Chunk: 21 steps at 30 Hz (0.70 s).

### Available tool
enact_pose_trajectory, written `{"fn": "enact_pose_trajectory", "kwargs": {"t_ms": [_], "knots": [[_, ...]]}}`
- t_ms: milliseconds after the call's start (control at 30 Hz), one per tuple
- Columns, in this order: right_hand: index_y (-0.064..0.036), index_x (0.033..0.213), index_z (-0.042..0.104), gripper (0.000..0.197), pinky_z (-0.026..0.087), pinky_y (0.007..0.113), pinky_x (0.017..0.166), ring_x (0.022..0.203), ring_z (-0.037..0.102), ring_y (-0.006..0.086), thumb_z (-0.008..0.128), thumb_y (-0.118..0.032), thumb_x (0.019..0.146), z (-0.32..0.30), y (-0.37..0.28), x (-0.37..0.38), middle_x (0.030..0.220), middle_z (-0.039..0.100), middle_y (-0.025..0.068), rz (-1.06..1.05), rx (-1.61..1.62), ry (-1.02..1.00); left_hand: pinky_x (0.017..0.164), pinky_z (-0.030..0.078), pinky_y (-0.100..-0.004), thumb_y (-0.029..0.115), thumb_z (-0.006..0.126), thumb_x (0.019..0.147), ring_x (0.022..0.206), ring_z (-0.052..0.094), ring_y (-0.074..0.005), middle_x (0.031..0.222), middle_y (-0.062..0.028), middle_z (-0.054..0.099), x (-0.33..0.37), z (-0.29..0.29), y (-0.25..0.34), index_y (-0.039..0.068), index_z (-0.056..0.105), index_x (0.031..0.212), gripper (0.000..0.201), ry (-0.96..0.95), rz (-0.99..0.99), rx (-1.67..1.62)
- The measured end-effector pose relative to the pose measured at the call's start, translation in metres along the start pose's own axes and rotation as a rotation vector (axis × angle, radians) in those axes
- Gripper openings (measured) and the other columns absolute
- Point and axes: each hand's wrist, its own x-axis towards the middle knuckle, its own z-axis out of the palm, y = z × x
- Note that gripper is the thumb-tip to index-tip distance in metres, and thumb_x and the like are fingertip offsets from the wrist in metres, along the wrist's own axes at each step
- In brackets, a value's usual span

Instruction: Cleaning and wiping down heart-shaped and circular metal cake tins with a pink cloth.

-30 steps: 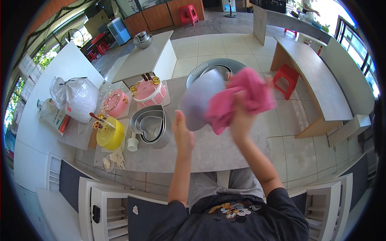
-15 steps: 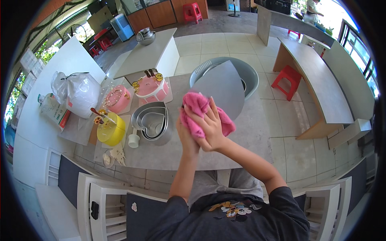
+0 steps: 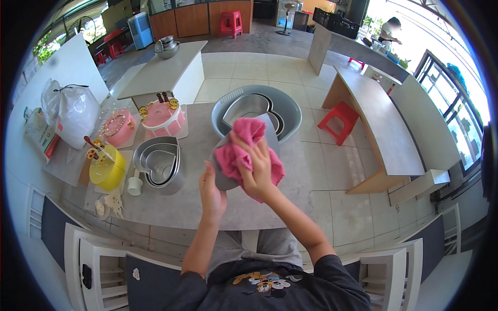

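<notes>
A flat grey metal piece [image 3: 223,179] is held up over the table, partly covered by a pink cloth [image 3: 249,129]. My left hand [image 3: 211,198] grips its left edge, thumb up and the other fingers mostly hidden behind. My right hand [image 3: 255,168] presses the bunched cloth against its face, fingers bent into the fabric. Just beyond is a grey-blue plastic basin [image 3: 293,111] with heart-shaped metal cake pans [image 3: 244,107] inside. To the left of my hands, several nested heart-shaped cake pans [image 3: 176,173] rest on the grey table [image 3: 171,210].
A yellow cake [image 3: 108,168] and two pink cakes [image 3: 118,129] [image 3: 162,115] stand at the table's left. Near them are a white cup [image 3: 135,186] and a bulging plastic bag [image 3: 78,116]. A red stool [image 3: 340,122] stands right, by a long counter [image 3: 381,119]. Another person [image 3: 389,32] is far off.
The metal piece has tilted and come nearer, baring the pans in the basin. My left hand has moved from beside the cloth to the piece's left edge. The whole view has shifted.
</notes>
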Motion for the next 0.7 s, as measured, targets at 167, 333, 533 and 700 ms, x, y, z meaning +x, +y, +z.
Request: {"fn": "enact_pose_trajectory", "kwargs": {"t_ms": [167,333,533,700], "knots": [[-0.0027,0.122,0.047,0.049,0.019,0.049,0.103,0.119,0.036,0.0411,0.048,-0.025,0.079,0.012,-0.011,-0.02,0.126,0.045,0.0173,-0.096,0.208,-0.171,0.094,0.037,-0.0337,0.041,0.032,0.094,0.11,0.048,-0.0178,0.118,-0.0084,0.05,0.004,0.001,0.001,0.0,0.041,0.123,0.052,-0.081,-0.004,0.0],[-0.0007,0.125,0.043,0.051,0.016,0.048,0.105,0.122,0.031,0.0421,0.048,-0.021,0.079,0.007,0.006,-0.01,0.131,0.039,0.0172,-0.098,0.045,-0.125,0.091,0.039,-0.0316,0.039,0.037,0.093,0.104,0.051,-0.0166,0.114,-0.01,0.052,-0.003,0.004,0.006,-0.003,0.044,0.119,0.049,-0.045,-0.015,-0.065],[0.0036,0.132,0.027,0.051,0.021,0.041,0.103,0.123,0.032,0.0383,0.042,-0.005,0.084,0.011,-0.003,-0.01,0.137,0.028,0.019,0.277,0.456,0.155,0.09,0.039,-0.031,0.039,0.038,0.093,0.104,0.05,-0.0165,0.114,-0.0096,0.052,-0.006,0.001,0.005,-0.003,0.043,0.12,0.05,-0.105,-0.051,0.057],[-0.0066,0.122,0.049,0.053,0.023,0.05,0.102,0.12,0.036,0.0404,0.055,-0.033,0.076,0.016,-0.012,-0.022,0.123,0.045,0.0212,-0.209,0.115,-0.186,0.091,0.038,-0.0318,0.041,0.04,0.092,0.104,0.05,-0.0167,0.113,-0.0096,0.053,0.006,-0.009,0.005,-0.004,0.045,0.118,0.053,-0.09,-0.131,-0.107]]}}
